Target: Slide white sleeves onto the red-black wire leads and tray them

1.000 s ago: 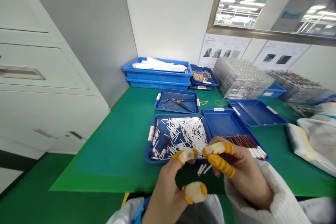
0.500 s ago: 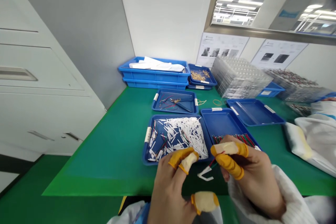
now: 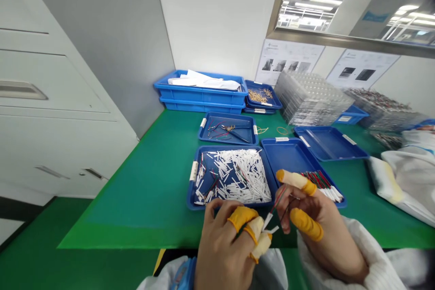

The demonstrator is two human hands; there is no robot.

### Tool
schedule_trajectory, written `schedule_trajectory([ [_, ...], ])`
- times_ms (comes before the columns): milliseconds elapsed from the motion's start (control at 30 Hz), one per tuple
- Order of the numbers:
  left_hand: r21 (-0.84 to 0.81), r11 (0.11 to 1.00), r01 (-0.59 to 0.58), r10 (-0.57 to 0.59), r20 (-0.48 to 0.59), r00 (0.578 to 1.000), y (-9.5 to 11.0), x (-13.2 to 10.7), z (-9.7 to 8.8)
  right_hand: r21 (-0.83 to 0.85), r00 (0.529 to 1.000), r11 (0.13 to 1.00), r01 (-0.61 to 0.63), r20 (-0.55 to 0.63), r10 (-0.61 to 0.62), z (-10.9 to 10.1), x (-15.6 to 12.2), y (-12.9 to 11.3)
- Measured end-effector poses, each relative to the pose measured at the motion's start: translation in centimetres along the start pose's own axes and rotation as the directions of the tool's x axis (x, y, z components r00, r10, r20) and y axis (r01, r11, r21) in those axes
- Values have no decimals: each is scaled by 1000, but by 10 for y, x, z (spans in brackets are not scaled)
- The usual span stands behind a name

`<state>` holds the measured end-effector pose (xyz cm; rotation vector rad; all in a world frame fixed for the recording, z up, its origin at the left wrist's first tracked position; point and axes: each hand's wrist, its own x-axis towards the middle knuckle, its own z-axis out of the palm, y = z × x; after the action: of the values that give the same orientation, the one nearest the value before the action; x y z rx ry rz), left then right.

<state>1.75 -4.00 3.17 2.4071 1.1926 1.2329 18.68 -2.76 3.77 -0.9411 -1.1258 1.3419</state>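
Thin red-and-green wires (image 3: 277, 200) with a white sleeve end (image 3: 268, 222) sit between the hands, close together over the near edge of the green bench (image 3: 118, 204). The right hand (image 3: 312, 210) pinches the wires in its fingers, wearing yellow finger cots (image 3: 304, 224). The left hand (image 3: 224, 253) is just beside the sleeve end, its grip hidden. Far left of them lies a blue tray (image 3: 192, 190) of white sleeves; right, a blue tray (image 3: 282, 154) holds wire bundles

The white label (image 3: 193, 171) on the blue tray (image 3: 234, 147) and the wall poster (image 3: 289, 61) are too small to read
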Motion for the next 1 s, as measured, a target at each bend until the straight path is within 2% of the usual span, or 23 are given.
schedule_trajectory([
  [100,-35,999,7,-5,58,998,0,0,-2,68,987,988,-141,84,135,3,-4,7],
  [133,-44,999,13,-10,77,997,0,-1,-2,61,985,987,-151,92,145,4,-5,9],
  [200,-65,997,31,-25,91,996,3,-1,0,-5,994,997,-81,73,81,7,-9,12],
  [300,-118,992,41,-31,83,996,6,-4,5,-144,995,985,98,41,-93,7,-13,11],
  [367,-144,988,52,-41,82,996,5,-6,9,-176,989,973,147,35,-143,5,-14,9],
  [467,-179,974,139,-113,149,982,0,-7,12,-135,990,981,138,1,-139,0,-12,6],
  [533,-221,949,223,-172,228,958,-3,-4,13,-100,994,989,106,-13,-107,-3,-9,6],
  [633,-293,904,310,-198,356,913,-1,6,15,-48,998,998,38,46,-36,-6,-7,6],
  [700,-318,883,344,-209,389,897,4,11,19,-20,997,999,29,74,-28,-8,-8,6],
  [767,-332,884,330,-205,360,910,9,14,25,-30,996,997,76,46,-75,-12,-10,7],
  [900,-341,928,149,-80,209,975,15,12,38,-131,982,975,177,-38,-184,-19,-14,9],
  [1000,-318,943,96,-36,190,981,14,12,45,-169,978,968,187,-60,-199,-22,-15,10],
])
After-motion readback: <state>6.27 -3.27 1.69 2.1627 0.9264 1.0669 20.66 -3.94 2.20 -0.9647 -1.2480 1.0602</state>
